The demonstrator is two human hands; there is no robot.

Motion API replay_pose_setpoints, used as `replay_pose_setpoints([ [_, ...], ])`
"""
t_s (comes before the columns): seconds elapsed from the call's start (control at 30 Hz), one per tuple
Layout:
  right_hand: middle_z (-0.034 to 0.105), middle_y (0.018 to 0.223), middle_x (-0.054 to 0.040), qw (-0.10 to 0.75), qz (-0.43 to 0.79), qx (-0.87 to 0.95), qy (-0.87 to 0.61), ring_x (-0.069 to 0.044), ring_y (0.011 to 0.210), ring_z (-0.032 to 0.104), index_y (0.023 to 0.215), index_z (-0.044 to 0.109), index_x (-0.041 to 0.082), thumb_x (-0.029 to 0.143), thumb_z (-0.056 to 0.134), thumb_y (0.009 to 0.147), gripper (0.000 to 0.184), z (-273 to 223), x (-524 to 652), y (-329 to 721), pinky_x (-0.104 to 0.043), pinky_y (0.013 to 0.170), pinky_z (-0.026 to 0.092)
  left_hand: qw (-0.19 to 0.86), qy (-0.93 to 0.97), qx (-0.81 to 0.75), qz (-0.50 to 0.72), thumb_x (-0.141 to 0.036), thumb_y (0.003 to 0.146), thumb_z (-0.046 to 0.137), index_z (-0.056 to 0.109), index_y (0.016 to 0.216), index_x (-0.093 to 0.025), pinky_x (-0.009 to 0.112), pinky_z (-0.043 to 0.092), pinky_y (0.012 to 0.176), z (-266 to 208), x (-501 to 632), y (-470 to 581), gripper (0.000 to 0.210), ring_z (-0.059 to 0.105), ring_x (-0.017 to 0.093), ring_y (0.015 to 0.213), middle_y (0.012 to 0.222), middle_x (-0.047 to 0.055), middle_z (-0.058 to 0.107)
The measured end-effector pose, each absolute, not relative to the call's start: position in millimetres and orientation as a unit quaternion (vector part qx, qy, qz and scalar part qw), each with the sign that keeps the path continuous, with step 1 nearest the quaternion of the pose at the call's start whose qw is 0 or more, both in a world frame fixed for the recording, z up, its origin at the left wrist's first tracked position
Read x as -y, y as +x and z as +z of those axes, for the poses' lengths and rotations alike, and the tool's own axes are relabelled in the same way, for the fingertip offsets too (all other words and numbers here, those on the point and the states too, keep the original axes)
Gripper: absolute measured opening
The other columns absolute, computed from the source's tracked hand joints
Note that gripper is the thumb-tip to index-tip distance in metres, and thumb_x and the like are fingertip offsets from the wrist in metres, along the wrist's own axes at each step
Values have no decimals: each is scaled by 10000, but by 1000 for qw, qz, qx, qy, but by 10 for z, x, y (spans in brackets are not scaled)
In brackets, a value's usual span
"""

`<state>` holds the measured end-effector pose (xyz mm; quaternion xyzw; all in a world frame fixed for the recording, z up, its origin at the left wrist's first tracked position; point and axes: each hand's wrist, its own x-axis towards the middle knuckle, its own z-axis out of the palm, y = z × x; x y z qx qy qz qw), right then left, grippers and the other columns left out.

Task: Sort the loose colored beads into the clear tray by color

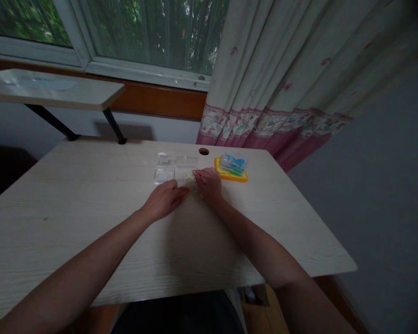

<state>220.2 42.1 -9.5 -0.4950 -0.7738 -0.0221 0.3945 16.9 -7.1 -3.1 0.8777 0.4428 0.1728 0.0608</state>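
Note:
My left hand (163, 200) rests low over the table, its fingers apart beside the near edge of a clear plastic box (164, 176). Whether its fingertips touch the box is hard to see. My right hand (209, 185) is closed in a pinch over a small cluster of thin, pale yellowish pieces (190, 176). What sits between those fingertips is too small to make out. Behind the hands, the clear box's other compartments (186, 161) stand on the table. Just right of my right hand lies a yellow tray (242, 178) with a clear case of blue pieces (235, 162) on it.
The pale wooden table (107, 241) has a round cable hole (204, 151) near its back edge. A raised shelf (55, 90) on black legs stands at the back left. Beyond are a window (149, 69) and a patterned curtain (264, 93); a wall is on the right.

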Motion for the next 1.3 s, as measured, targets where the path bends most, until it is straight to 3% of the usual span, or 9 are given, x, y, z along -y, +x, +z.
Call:
replay_pose_setpoints([
  [0.53, 711, 822, -41, 398, -5, 778, -486, -179, 808, 576, 904, 737, 210, 373, 491, 969, 302, -105, -428, 2210, -317, 785, 383, 111, 857, -453, 219, -320, 916, 536, 638, 1107, -257, 293, 441, 759, -47, 59, 155, 226, 556, 186, 859, 931, 43, 519],
  [0.87, 707, 812, -41, 389, 0, 781, -488, -178, 806, 574, 900, 736, 207, 369, 487, 970, 306, -83, -417, 2200, -310, 780, 382, 125, 851, -450, 241, -174, 926, 414, 652, 1087, -245, 328, 465, 824, -70, 43, 132, 296, 565, 198, 914, 941, 57, 530],
  [1.03, 702, 811, -44, 374, -8, 784, -496, -179, 817, 574, 901, 736, 206, 366, 479, 974, 312, -62, -404, 2192, -312, 781, 373, 118, 852, -450, 239, -252, 919, 493, 632, 1109, -234, 321, 462, 811, -67, 51, 138, 236, 568, 203, 914, 946, 57, 539],
  [1.3, 697, 792, -32, 388, -8, 782, -487, -177, 796, 563, 892, 732, 210, 362, 484, 971, 301, -84, -411, 2192, -309, 773, 373, 119, 854, -448, 234, -267, 905, 537, 636, 972, -219, 306, 447, 774, -78, 38, 130, 129, 568, 197, 885, 933, 50, 546],
])
